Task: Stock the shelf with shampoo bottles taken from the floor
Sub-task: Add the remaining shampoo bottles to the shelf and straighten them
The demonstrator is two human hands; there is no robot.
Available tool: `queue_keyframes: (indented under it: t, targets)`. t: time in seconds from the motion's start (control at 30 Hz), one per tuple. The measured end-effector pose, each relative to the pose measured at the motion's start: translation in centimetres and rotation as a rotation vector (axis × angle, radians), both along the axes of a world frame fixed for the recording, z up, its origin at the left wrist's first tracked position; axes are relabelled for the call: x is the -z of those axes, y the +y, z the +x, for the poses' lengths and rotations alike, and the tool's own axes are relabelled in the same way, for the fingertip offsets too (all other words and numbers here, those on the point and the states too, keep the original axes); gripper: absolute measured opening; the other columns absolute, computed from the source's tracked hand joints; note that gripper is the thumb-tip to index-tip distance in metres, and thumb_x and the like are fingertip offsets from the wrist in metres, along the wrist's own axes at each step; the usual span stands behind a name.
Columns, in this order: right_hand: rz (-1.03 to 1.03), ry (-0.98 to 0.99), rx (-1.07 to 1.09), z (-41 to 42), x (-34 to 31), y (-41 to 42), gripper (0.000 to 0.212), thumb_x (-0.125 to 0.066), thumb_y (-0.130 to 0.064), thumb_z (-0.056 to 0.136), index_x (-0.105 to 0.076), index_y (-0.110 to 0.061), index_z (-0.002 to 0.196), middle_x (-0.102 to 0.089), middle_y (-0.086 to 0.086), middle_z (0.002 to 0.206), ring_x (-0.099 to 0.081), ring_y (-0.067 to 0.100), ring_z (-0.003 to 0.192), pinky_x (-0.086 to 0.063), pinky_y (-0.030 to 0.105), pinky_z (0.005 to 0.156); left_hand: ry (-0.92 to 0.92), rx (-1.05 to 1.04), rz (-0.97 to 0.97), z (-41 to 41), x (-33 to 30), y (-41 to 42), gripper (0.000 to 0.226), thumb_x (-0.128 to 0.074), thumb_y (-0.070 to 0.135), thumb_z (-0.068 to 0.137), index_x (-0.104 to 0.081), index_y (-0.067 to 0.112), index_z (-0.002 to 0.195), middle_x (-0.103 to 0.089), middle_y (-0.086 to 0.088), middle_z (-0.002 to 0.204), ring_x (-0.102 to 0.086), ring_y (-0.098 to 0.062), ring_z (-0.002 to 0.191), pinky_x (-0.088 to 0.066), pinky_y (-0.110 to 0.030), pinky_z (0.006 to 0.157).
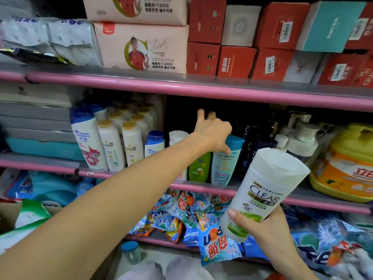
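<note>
- Shampoo bottle [262, 190], white with a green label, is in the right hand [262, 225], which grips its bottom end, in front of the shelf [201, 93].
- Left hand [212, 132] reaches into the shelf's dark gap, fingers spread and holding nothing, thumb touching a teal bottle [226, 162].
- Gold-capped white bottles [121, 142] stand further left.

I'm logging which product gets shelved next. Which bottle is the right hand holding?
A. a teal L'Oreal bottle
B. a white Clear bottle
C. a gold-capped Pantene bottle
B: the right hand grips the white Clear bottle near its base, in front of the shelf.
</note>
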State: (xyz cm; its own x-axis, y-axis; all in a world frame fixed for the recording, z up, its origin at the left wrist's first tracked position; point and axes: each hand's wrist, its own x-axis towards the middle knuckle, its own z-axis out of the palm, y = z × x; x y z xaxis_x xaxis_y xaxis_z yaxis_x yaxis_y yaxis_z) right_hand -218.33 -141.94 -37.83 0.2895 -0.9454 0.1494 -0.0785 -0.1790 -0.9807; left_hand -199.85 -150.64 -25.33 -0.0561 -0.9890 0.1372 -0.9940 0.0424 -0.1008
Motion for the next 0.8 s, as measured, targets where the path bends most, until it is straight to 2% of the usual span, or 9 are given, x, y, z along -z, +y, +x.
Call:
queue_keyframes:
  t: [0.1, 0.2, 0.3, 0.37, 0.4, 0.53, 0.6, 0.7, 0.8]
  targets:
    - [-0.014, 0.010, -0.030, 0.2, -0.9, 0.3, 0.066, -0.089, -0.037, 0.045, -0.064, -0.017, 0.103, -0.075, -0.005, 0.091, -0.072, 0.011, 0.081, -0.060, 0.026, 0.066, 0.183, 0.045, -0.068, 0.5, -0.9, 1.6, 0.053, -0.057, 0.057, 0.084, -0.051, 0.033, 0.131, -0.060, 0.005, 0.123, -0.034, -0.023, 0.127, -0.016, -0.049, 0.100]
    - [-0.048, 0.020, -0.073, 0.5, -1.6, 0.6, 0.074, -0.085, -0.053, 0.046, -0.060, -0.022, 0.108, -0.073, -0.008, 0.097, -0.071, 0.010, 0.086, -0.056, 0.028, 0.072, 0.642, 0.157, -0.208, 1.7, -0.3, 5.4, 0.036, -0.054, 0.050, 0.089, -0.057, 0.036, 0.122, -0.061, 0.021, 0.116, -0.047, -0.003, 0.119, -0.028, -0.033, 0.097]
    - [-0.121, -0.022, -0.112, 2.0, -2.9, 1.3, 0.066, -0.072, -0.062, 0.056, -0.059, -0.027, 0.110, -0.071, -0.008, 0.100, -0.069, 0.012, 0.092, -0.054, 0.025, 0.072, 0.892, 0.299, 0.178, 4.2, 1.7, 10.5, 0.051, -0.067, 0.044, 0.082, -0.049, 0.039, 0.130, -0.053, 0.031, 0.121, -0.045, 0.019, 0.112, -0.036, -0.006, 0.091]
    - [-0.165, -0.121, -0.169, 3.8, -3.7, 1.7, 0.063, -0.070, -0.064, 0.064, -0.059, -0.024, 0.111, -0.071, -0.002, 0.103, -0.069, 0.015, 0.095, -0.055, 0.024, 0.072, 0.984, 0.285, 0.520, 5.4, 3.5, 13.2, 0.073, -0.075, 0.040, 0.076, -0.037, 0.038, 0.139, -0.049, 0.028, 0.130, -0.048, 0.013, 0.116, -0.044, -0.015, 0.097]
    - [-0.174, -0.162, -0.180, 4.9, -4.2, 1.9, 0.064, -0.069, -0.066, 0.066, -0.059, -0.024, 0.112, -0.071, -0.003, 0.105, -0.069, 0.014, 0.096, -0.055, 0.022, 0.072, 1.043, 0.265, 0.570, 5.6, 4.4, 14.0, 0.081, -0.079, 0.037, 0.073, -0.033, 0.038, 0.140, -0.051, 0.024, 0.131, -0.052, 0.007, 0.116, -0.048, -0.023, 0.097]
    - [-0.148, -0.292, -0.175, 9.5, -5.6, 2.7, 0.054, -0.066, -0.074, 0.061, -0.056, -0.050, 0.108, -0.068, -0.019, 0.110, -0.065, 0.002, 0.103, -0.052, 0.014, 0.077, 1.263, 0.186, 0.265, 5.0, 6.5, 14.6, 0.082, -0.086, 0.025, 0.065, -0.040, 0.031, 0.132, -0.062, 0.009, 0.119, -0.063, -0.012, 0.107, -0.054, -0.041, 0.089]
    - [-0.139, -0.290, -0.174, 10.5, -6.3, 2.6, 0.046, -0.071, -0.067, 0.062, -0.055, -0.055, 0.103, -0.068, -0.023, 0.108, -0.065, 0.001, 0.102, -0.052, 0.013, 0.076, 1.190, 0.151, 0.130, 5.7, 6.3, 14.4, 0.064, -0.086, 0.030, 0.064, -0.053, 0.033, 0.118, -0.069, 0.007, 0.106, -0.067, -0.010, 0.096, -0.057, -0.040, 0.081]
    - [-0.137, -0.273, -0.129, 8.9, -8.0, 0.9, 0.054, -0.079, -0.046, 0.060, -0.055, -0.035, 0.107, -0.071, -0.008, 0.102, -0.069, 0.012, 0.096, -0.057, 0.022, 0.070, 0.883, 0.116, 0.068, 8.4, 4.9, 14.5, 0.045, -0.082, 0.042, 0.060, -0.055, 0.037, 0.096, -0.067, 0.013, 0.082, -0.064, 0.002, 0.070, -0.054, -0.023, 0.058]
    - [-0.071, -0.249, -0.181, 5.7, -9.7, -1.2, 0.061, -0.077, -0.044, 0.061, -0.053, -0.029, 0.115, -0.071, 0.003, 0.101, -0.071, 0.025, 0.091, -0.059, 0.036, 0.067, 0.681, 0.174, 0.104, 11.2, 3.1, 14.9, 0.040, -0.080, 0.047, 0.059, -0.051, 0.041, 0.086, -0.062, 0.015, 0.079, -0.059, 0.005, 0.069, -0.045, -0.012, 0.052]
